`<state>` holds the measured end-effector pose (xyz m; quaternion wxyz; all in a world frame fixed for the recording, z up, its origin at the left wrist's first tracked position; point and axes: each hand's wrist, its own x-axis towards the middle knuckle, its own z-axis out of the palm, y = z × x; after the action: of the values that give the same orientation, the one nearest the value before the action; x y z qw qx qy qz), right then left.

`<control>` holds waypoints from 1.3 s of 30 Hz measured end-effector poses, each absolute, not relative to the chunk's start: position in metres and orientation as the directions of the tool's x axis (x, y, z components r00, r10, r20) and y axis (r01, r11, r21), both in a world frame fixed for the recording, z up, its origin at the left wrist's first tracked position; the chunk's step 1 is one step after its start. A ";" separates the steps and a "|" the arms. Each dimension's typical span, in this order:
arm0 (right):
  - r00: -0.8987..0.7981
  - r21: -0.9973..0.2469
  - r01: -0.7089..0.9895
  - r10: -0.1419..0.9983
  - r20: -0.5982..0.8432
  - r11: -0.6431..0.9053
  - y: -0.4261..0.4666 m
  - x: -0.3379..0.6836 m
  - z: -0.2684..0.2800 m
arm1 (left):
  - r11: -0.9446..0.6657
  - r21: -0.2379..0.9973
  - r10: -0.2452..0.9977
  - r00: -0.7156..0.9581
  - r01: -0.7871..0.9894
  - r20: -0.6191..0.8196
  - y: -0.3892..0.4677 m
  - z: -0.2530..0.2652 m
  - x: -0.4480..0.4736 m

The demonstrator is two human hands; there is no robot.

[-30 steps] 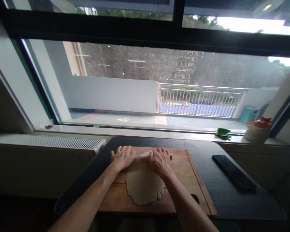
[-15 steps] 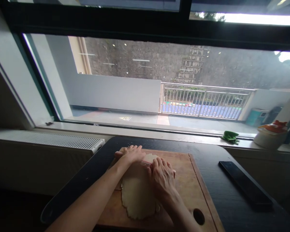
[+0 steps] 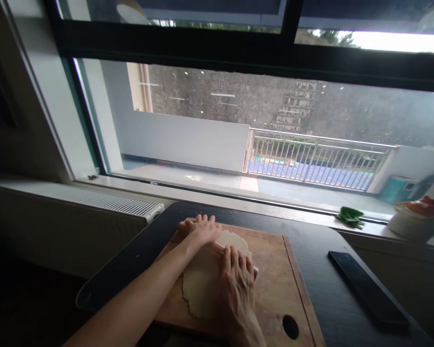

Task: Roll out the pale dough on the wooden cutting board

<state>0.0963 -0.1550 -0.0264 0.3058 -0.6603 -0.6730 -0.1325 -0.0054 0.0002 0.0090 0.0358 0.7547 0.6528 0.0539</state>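
Observation:
A thin rolling pin (image 3: 218, 247) lies slantwise across a flattened sheet of pale dough (image 3: 198, 291) with an uneven edge. My left hand (image 3: 204, 229) rests on the pin's far left part, its fingers stretched forward over it. On the pin's right part lies my right hand (image 3: 237, 274), palm down, with the fingers extended and slightly apart. Only a short length of the pin shows between the hands, plus its tip past my right hand. Beneath the dough is a wooden cutting board (image 3: 275, 274) with a dark round hole near its lower right corner.
The board sits on a dark table (image 3: 307, 246). A flat black object (image 3: 367, 289) lies on the table's right side. Along the windowsill (image 3: 267, 207) are a green leafy-looking item (image 3: 350, 217) and a pale pot (image 3: 414, 224) with an orange top. A radiator (image 3: 130, 207) stands at left.
My right hand has drawn back toward me with its end of the rolling pin, uncovering more dough beyond it. Its fingers have straightened. The camera view has shifted and tilted slightly.

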 end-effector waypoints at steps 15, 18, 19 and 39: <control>0.036 -0.367 0.914 0.868 0.495 0.171 -0.163 0.104 0.000 | -0.148 0.099 0.988 0.151 0.984 -0.027 -0.039 0.009 -0.043; 0.070 -0.366 0.922 0.875 0.479 0.127 -0.128 0.119 0.001 | -0.211 0.141 0.971 0.225 0.967 -0.087 -0.034 0.009 -0.039; 0.080 -0.357 0.929 0.887 0.455 0.099 -0.117 0.123 0.001 | -0.254 0.154 0.961 0.267 0.955 -0.075 -0.032 0.008 -0.038; 0.023 -0.256 0.961 0.892 0.452 0.104 -0.142 0.121 -0.003 | -0.253 0.136 0.965 0.239 0.958 0.108 -0.079 0.001 -0.038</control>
<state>0.1208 -0.1420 -0.0034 0.2613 -0.6659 -0.6956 -0.0663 -0.0385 -0.0788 0.0009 0.0209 0.7868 0.6110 0.0846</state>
